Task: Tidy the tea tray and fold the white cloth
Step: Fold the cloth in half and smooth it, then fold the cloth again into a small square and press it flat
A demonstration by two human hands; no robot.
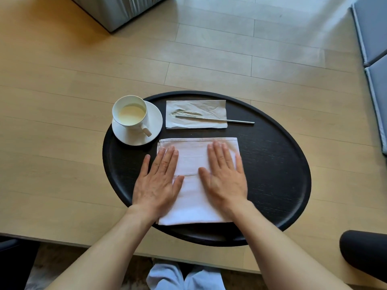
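A black oval tray (272,164) lies on a light wooden table. The white cloth (192,197) rests folded into a rectangle on the tray's near half. My left hand (159,178) lies flat on its left side, fingers spread. My right hand (225,174) presses flat on its right side. Neither hand grips anything. At the tray's far left a white cup (130,116) holding pale milky liquid stands on a white saucer (152,130). Behind the cloth, a metal stirrer (230,120) lies across a creased paper napkin (196,110).
The wooden table (62,143) extends far to the left and behind the tray. A grey upholstered piece (117,11) stands at the back left and blue-grey cushions (372,38) at the right edge. A dark rounded object (364,254) sits at the near right.
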